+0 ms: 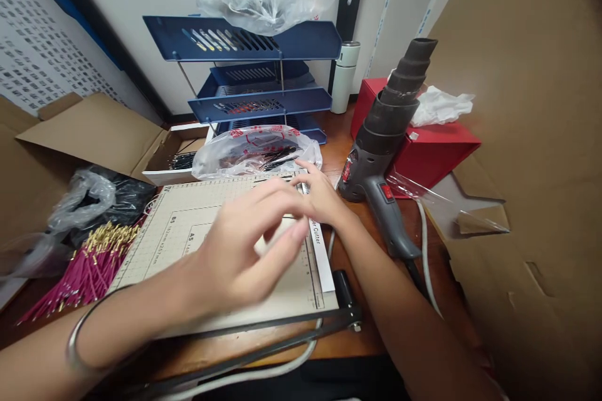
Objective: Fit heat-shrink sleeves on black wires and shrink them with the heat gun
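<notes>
A cream paper cutter board [181,232] printed with rulers and size marks lies on the wooden desk. Above its middle is my left hand [256,241], blurred, with thumb and fingers curled towards each other; whether anything is between them is hidden. My right hand [320,194] rests at the board's far right corner, fingers bent, beside a white strip [321,257] lettered "Cutter". What its fingertips touch is too small to tell. The cutter's black arm [244,357] runs along the near edge. A clear bag [216,160] holding thin black pieces sits just behind the board.
A grey heat gun [383,131] stands right of the board, before a red tissue box [437,150]. Blue trays [244,44] and a pale bottle [345,78] are behind. Magenta cords with gold ends [89,269] lie left, near an open cardboard box [103,131]. Large cardboard [522,138] stands right.
</notes>
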`<move>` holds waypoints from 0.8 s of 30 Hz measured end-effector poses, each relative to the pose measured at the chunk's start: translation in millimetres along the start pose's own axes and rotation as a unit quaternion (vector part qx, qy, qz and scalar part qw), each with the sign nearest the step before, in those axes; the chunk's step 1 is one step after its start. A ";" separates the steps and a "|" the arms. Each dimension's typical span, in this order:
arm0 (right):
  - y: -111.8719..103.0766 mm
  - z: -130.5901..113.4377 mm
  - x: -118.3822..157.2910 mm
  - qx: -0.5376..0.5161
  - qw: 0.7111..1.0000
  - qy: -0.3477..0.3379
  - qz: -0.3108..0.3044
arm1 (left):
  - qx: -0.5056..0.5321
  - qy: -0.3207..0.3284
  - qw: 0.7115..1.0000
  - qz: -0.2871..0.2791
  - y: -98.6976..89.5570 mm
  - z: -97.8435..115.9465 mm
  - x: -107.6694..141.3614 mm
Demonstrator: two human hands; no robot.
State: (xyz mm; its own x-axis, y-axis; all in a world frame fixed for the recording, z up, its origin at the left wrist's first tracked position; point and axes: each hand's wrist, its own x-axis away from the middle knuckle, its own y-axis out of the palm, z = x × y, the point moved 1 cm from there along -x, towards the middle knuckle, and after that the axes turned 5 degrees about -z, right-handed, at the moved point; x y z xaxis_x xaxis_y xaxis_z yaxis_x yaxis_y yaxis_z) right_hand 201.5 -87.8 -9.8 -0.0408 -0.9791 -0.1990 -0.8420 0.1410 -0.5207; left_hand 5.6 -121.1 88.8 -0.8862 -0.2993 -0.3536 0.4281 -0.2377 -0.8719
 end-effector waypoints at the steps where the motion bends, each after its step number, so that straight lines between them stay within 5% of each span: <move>1: 0.3 0.4 0.0 0.003 1.000 -0.002 0.002 | -0.023 -0.037 0.999 -0.004 5.7 -12.2 -3.7; 6: 1.5 -0.7 1.0 0.024 1.000 -0.001 0.014 | -0.180 -0.160 0.963 -0.118 33.2 -59.3 -0.2; 13: 2.3 -0.9 1.3 0.026 0.999 0.005 0.019 | -0.170 -0.155 0.959 -0.163 36.2 -50.9 5.1; 17: 2.9 2.8 0.2 0.018 1.000 0.000 0.023 | -0.152 -0.136 0.972 -0.117 38.0 -57.3 3.2; 21: 3.1 7.4 0.0 -0.002 1.000 -0.009 0.026 | -0.149 -0.140 0.979 -0.004 40.7 -85.1 -4.7; 24: 2.7 10.7 0.2 -0.014 0.999 -0.019 0.027 | -0.155 -0.130 0.979 0.028 43.4 -105.1 -11.2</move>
State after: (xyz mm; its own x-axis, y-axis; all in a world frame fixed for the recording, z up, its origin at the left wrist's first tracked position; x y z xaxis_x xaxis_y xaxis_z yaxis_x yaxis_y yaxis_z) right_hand 205.0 -86.0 -20.1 -0.0665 -0.9641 -0.2569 -0.8540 0.1881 -0.4851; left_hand 15.5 -30.9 19.3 -0.7708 -0.5378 -0.3415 0.3648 0.0668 -0.9287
